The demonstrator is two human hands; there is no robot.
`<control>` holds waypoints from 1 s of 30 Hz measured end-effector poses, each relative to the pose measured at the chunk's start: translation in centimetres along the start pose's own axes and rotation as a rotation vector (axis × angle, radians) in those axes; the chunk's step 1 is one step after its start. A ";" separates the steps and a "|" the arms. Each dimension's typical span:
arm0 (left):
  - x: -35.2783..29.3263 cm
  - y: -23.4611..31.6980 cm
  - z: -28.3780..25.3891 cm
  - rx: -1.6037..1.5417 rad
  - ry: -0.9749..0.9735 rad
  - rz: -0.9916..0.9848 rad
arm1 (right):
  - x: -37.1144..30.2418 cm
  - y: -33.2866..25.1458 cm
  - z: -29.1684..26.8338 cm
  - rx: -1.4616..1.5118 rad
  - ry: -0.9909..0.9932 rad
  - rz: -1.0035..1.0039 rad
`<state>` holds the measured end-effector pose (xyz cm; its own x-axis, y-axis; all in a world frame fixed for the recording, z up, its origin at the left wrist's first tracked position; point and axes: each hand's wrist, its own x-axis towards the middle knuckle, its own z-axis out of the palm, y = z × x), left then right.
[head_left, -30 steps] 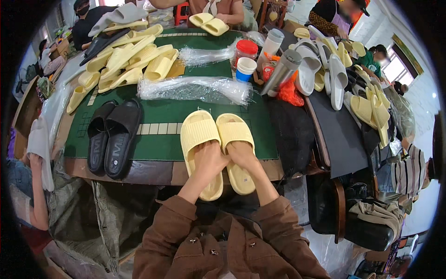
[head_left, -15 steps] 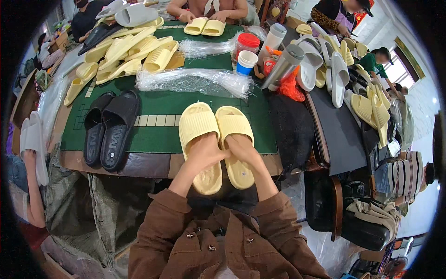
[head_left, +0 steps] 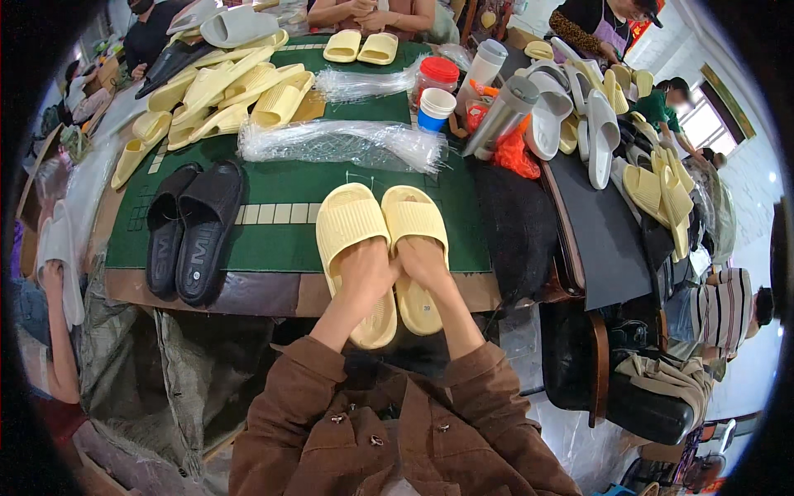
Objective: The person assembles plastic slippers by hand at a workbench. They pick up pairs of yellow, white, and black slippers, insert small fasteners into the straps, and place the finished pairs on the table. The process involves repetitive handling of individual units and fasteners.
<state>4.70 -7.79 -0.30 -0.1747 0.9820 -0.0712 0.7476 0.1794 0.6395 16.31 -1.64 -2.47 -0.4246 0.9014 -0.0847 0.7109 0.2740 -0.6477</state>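
A pair of pale yellow ribbed slide slippers lies side by side at the near edge of the table, toes pointing away from me. My left hand (head_left: 364,271) reaches into the left slipper (head_left: 351,223), its fingers hidden under the strap. Likewise, my right hand (head_left: 423,261) is pushed under the strap of the right slipper (head_left: 413,220). My thumbs are close together between the two slippers. The heels jut out past the table edge, and a small sticker shows on the right heel. A thin clear strand stands up by the left slipper's toe.
Black slippers (head_left: 207,236) lie to the left on the green mat (head_left: 285,255). Clear plastic strands (head_left: 347,145) lie beyond my hands. Yellow slippers (head_left: 207,91) are heaped far left. A paper cup (head_left: 435,110), red-lidded jar (head_left: 437,73) and steel flask (head_left: 503,118) stand at right. Co-workers surround the table.
The co-worker opposite has let go of a yellow slipper pair and drawn both hands back together behind it. My right hand and its slipper have shifted slightly toward the left one.
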 end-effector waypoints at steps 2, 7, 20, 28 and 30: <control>0.5 -0.1 -0.2 0.025 -0.026 -0.024 | 0.0 -0.4 -0.3 0.021 -0.039 0.019; 0.5 -0.5 1.3 0.078 0.145 0.017 | -0.6 -0.2 -0.6 0.099 -0.007 -0.057; 0.1 0.5 -1.0 -0.002 -0.104 -0.103 | -4.0 -3.3 -7.2 0.325 0.213 -0.211; 0.3 0.3 0.6 0.006 0.056 -0.034 | 5.1 -0.9 -6.9 0.009 0.239 -0.205; 0.2 0.1 0.4 0.032 0.038 -0.044 | 5.9 -2.5 -6.2 -0.133 0.193 -0.198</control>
<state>4.99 -7.53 -0.60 -0.2314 0.9704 -0.0694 0.7586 0.2246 0.6117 15.52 5.04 3.39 -0.4567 0.8698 0.1869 0.6975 0.4805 -0.5316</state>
